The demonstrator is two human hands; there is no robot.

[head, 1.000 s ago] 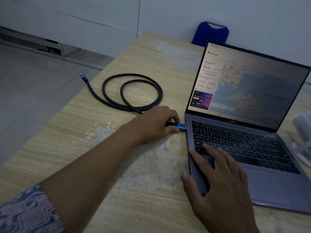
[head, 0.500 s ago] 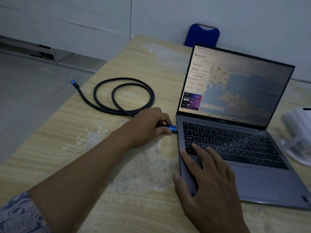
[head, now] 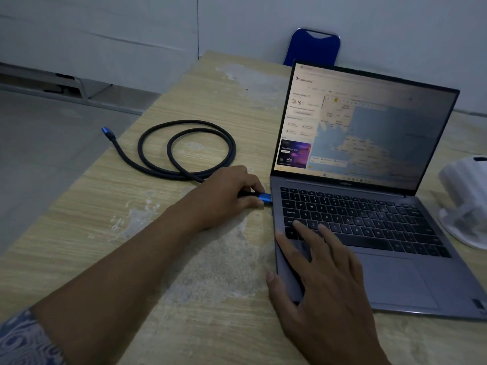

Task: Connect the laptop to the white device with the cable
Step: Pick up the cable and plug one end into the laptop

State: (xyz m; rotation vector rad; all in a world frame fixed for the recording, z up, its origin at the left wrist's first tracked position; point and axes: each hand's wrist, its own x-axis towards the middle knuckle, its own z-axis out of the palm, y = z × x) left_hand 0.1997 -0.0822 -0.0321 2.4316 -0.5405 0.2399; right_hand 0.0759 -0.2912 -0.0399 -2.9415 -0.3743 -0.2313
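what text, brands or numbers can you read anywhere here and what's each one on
"msn cuaca": top left of the laptop screen.
"26": weather panel on the screen, below that.
"intel": purple advert at the screen's lower left.
"Caps Lock", "Shift", "Ctrl" and letters such as "Q", "W", "Z": laptop keyboard.
Map labels, other screen text and the hinge logo: too small or blurred.
Cable, white device: no readable text.

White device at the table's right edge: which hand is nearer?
Right. The right hand rests on the laptop's near-left corner, with the keyboard between it and the white device. The left hand holds the cable plug beyond the laptop's left edge.
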